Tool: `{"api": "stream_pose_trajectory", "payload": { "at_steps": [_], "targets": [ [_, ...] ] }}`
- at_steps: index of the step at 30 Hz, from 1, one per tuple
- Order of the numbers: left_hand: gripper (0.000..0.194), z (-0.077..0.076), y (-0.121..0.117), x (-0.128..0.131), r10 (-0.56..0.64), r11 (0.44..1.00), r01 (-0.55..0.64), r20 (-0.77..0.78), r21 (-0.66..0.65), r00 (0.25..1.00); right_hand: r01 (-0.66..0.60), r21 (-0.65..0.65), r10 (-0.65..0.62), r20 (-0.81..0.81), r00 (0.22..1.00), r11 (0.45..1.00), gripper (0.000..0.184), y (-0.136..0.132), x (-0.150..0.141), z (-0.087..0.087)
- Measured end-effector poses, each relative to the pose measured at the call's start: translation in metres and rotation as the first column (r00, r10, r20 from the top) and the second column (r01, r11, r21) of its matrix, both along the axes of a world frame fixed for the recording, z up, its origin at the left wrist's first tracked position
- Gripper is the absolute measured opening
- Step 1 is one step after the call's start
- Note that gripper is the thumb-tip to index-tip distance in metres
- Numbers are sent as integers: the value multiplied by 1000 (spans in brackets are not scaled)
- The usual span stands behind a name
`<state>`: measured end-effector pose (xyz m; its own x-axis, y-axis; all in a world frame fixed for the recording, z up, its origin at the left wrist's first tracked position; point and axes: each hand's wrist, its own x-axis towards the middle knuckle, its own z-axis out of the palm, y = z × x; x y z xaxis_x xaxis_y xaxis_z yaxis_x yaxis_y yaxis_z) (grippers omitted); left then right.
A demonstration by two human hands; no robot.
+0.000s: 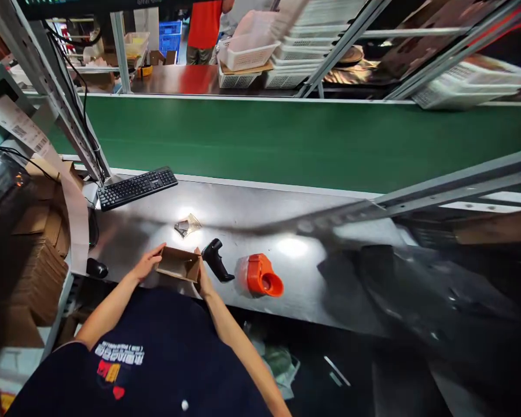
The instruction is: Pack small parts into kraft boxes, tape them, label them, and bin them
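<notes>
A small brown cardboard box is held between my two hands at the front edge of the metal bench, its open side facing up. My left hand grips the box's left end. On the right end, my right hand is closed, its fingers partly hidden behind the cardboard. Just right of that hand lies a black barcode scanner. Farther right is an orange tape dispenser with a roll of clear tape. Beyond the box rests a small clear plastic packet with something inside that I cannot make out.
A black keyboard and a mouse are at the left. Folded cartons and a label strip stand beside them. A green conveyor belt runs behind the bench. Metal posts rise at both sides. A person in red stands beyond.
</notes>
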<state>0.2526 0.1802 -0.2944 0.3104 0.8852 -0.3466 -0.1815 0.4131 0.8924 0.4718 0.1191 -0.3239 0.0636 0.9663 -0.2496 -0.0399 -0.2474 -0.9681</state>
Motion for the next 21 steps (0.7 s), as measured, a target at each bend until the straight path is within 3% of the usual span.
{"api": "stream_pose_trajectory", "payload": {
  "at_steps": [3,6,11,14,16,18,21],
  "targets": [
    [75,-5,1,-3,-32,999,33,37,-23,999,41,-115,-57,-137,989,993,73,-2,3,8],
    [89,-9,2,0,-60,998,60,-19,-22,998,-42,-73,31,-143,989,996,68,6,14,5],
    [87,-5,6,7,-173,977,201,-305,65,937,-94,10,91,148,985,996,66,18,31,-14],
    [78,4,6,4,-209,939,298,-405,170,890,-112,160,55,322,945,981,60,14,42,-18],
    [64,8,5,-2,-205,900,348,-450,262,869,-215,260,86,431,898,941,49,8,56,-16],
    [44,12,4,-10,-226,833,437,-511,340,829,-409,297,203,538,818,863,41,2,74,-10],
    [37,19,9,-26,-293,711,611,-643,349,708,-668,250,377,666,644,701,59,-4,100,4]
  ]
}}
